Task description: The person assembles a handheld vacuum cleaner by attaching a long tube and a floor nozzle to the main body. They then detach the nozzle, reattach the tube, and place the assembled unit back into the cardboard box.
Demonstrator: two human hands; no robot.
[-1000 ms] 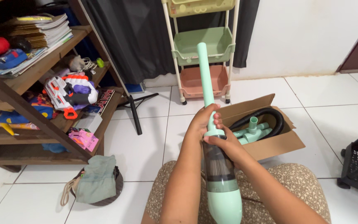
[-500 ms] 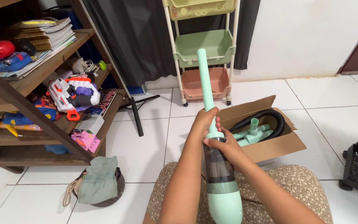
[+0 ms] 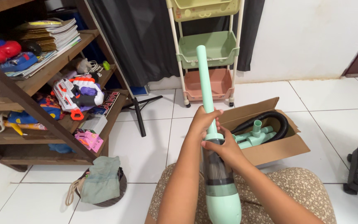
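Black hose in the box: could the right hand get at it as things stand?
Probably yes. The cardboard box lies open-topped just beside the right hand, with the black hose exposed on top. But that hand now grips the mint vacuum, so it must let go first.

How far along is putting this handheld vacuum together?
Done: the long mint tube stands on the vacuum. In hand: the left hand and right hand grip that joint. Left: the black hose and mint attachments lie in the cardboard box.
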